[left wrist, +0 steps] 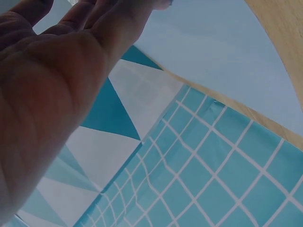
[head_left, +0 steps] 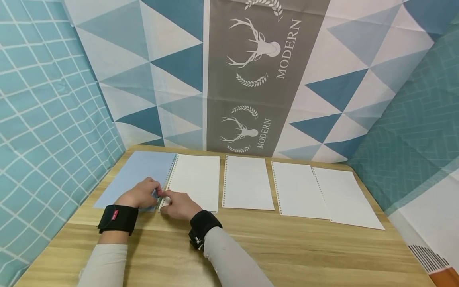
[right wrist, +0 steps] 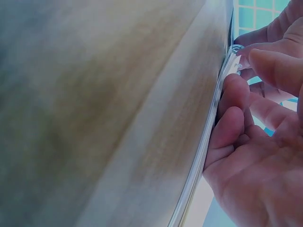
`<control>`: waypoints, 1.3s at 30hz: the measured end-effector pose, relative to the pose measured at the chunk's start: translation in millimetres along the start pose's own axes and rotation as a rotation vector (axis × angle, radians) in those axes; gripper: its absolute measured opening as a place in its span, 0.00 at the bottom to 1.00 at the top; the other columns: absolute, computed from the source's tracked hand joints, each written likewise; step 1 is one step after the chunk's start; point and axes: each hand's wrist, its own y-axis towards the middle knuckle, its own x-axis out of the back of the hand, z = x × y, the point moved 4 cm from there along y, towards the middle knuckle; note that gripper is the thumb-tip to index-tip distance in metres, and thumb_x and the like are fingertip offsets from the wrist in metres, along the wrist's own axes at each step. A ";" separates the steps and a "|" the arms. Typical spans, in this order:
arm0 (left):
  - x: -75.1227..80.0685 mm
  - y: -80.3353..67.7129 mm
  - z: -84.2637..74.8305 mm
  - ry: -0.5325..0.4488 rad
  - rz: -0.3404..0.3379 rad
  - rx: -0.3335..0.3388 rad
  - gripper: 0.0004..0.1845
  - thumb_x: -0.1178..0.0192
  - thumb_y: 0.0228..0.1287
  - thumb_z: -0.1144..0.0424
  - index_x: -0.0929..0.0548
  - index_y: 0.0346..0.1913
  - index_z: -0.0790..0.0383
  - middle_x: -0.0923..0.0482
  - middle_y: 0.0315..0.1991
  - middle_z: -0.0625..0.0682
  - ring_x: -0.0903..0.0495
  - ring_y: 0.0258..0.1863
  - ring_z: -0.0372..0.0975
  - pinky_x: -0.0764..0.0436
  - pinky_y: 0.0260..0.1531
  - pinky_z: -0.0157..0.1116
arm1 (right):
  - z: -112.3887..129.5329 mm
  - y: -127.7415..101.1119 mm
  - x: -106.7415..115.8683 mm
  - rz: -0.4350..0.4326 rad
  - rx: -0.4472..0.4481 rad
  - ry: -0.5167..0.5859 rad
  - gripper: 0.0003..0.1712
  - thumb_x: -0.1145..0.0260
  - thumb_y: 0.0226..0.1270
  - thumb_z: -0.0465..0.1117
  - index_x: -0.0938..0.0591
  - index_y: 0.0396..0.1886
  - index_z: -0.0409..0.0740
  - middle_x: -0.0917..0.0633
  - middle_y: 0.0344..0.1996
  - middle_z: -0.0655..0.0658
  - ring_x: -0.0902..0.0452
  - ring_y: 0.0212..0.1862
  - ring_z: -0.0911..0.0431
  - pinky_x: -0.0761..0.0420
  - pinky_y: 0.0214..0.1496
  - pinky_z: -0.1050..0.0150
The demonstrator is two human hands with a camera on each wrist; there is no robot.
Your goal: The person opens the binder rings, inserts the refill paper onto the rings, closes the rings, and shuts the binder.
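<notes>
An open loose-leaf binder (head_left: 127, 173) with a light blue cover lies at the table's left. Punched white paper (head_left: 195, 171) is stacked on its right half, along the ring spine (head_left: 172, 167). Near the spine's front end, my left hand (head_left: 140, 194) pinches the binder. My right hand (head_left: 182, 205) grips it from the paper side, its fingertips meeting the left hand's. Close up in the right wrist view, clear rings (right wrist: 238, 66) show between the fingers. Whether those rings are parted is hidden. Only the palm side of the left hand (left wrist: 52, 80) appears in the left wrist view.
To the binder's right lie a separate punched sheet (head_left: 248, 183) and two more sheets, the left one (head_left: 299, 189) touching or overlapping the right one (head_left: 346, 197). Patterned cloth (head_left: 172, 79) stands behind the wooden table (head_left: 305, 251), with tiled-pattern cloth (head_left: 46, 99) on the left.
</notes>
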 end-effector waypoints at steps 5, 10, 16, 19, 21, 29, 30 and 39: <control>-0.6 -0.3 -0.9 0.006 0.003 0.023 0.11 0.33 0.49 0.73 0.23 0.35 0.62 0.28 0.46 0.64 0.28 0.40 0.52 0.25 0.40 0.46 | -0.6 1.6 -1.4 -0.008 -0.002 -0.019 0.29 0.33 0.70 0.48 0.25 0.70 0.60 0.15 0.44 0.53 0.26 0.41 0.62 0.27 0.45 0.70; 0.0 -0.1 -2.2 0.007 -0.002 0.028 0.11 0.33 0.48 0.73 0.23 0.35 0.62 0.29 0.46 0.63 0.28 0.40 0.52 0.26 0.41 0.46 | -0.6 3.2 -1.8 -0.004 -0.009 -0.037 0.29 0.33 0.71 0.49 0.26 0.70 0.62 0.14 0.46 0.53 0.25 0.42 0.62 0.27 0.45 0.69; -0.3 0.5 -1.9 0.002 -0.002 0.025 0.12 0.34 0.46 0.74 0.23 0.34 0.62 0.29 0.46 0.63 0.28 0.41 0.53 0.25 0.41 0.46 | 0.6 2.9 -1.4 -0.008 -0.021 -0.060 0.29 0.33 0.71 0.51 0.26 0.71 0.63 0.14 0.51 0.54 0.22 0.48 0.63 0.25 0.48 0.69; -1.1 0.9 -1.1 0.001 0.005 0.026 0.12 0.34 0.47 0.74 0.23 0.35 0.62 0.29 0.47 0.64 0.28 0.42 0.54 0.25 0.42 0.47 | 0.8 2.6 -1.9 -0.005 -0.020 -0.058 0.30 0.33 0.71 0.51 0.27 0.72 0.63 0.14 0.44 0.54 0.23 0.44 0.63 0.25 0.46 0.69; -1.6 0.9 -0.6 -0.002 0.011 0.028 0.12 0.34 0.47 0.74 0.23 0.35 0.62 0.29 0.48 0.64 0.28 0.43 0.54 0.25 0.42 0.48 | 0.2 2.4 -2.9 -0.002 -0.017 -0.054 0.31 0.33 0.71 0.51 0.27 0.72 0.62 0.15 0.41 0.54 0.24 0.42 0.62 0.26 0.44 0.69; -1.6 1.4 0.6 0.010 0.013 0.037 0.12 0.34 0.47 0.74 0.23 0.36 0.62 0.29 0.49 0.64 0.28 0.43 0.54 0.25 0.42 0.47 | 1.8 2.1 -2.7 -0.005 -0.006 -0.047 0.31 0.34 0.72 0.51 0.28 0.73 0.61 0.14 0.53 0.52 0.23 0.45 0.62 0.26 0.46 0.69; -1.9 1.4 0.6 0.012 0.011 0.035 0.12 0.34 0.47 0.74 0.23 0.36 0.62 0.29 0.49 0.64 0.28 0.43 0.54 0.25 0.42 0.47 | 2.0 2.2 -2.5 -0.004 -0.002 -0.047 0.31 0.34 0.72 0.51 0.28 0.73 0.61 0.14 0.53 0.52 0.23 0.45 0.62 0.26 0.46 0.69; -0.4 9.2 -4.8 0.086 0.063 0.037 0.10 0.38 0.51 0.75 0.21 0.38 0.65 0.27 0.42 0.61 0.28 0.36 0.49 0.26 0.36 0.43 | 0.5 2.9 5.6 0.122 0.006 0.078 0.30 0.37 0.75 0.52 0.29 0.74 0.58 0.12 0.42 0.48 0.17 0.40 0.56 0.24 0.43 0.66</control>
